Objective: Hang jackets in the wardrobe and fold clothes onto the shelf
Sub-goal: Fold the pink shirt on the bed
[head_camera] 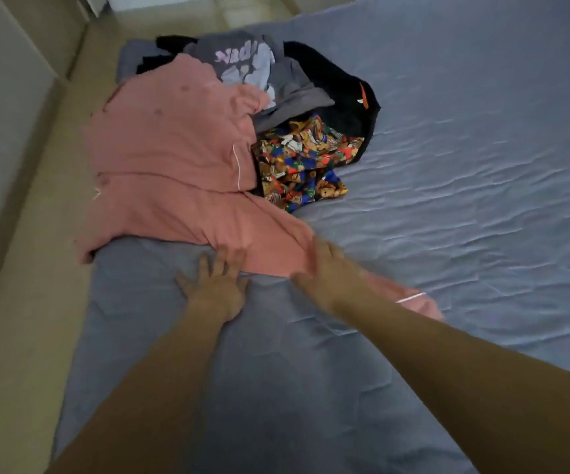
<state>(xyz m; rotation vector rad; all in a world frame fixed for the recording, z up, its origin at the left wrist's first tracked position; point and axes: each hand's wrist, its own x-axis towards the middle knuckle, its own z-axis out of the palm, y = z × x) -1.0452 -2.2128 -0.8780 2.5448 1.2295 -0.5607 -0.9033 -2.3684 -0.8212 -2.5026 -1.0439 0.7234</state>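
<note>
Both bare arms extended forward, roughly parallel. Left hand (213,285) palm down, fingers (223,258) spread and straight. Right hand (328,271) palm down too, motion-blurred; fingers look straight, thumb out to the left.

A bed (464,165) covered by a wrinkled grey-blue sheet carries a heap of clothes near its left edge. A pink garment (174,148) with white piping lies spread flat, partly overhanging the edge. Beside it lie a teddy-bear print fabric (304,162), a grey printed sweatshirt (259,63) and a black garment (338,87).
</note>
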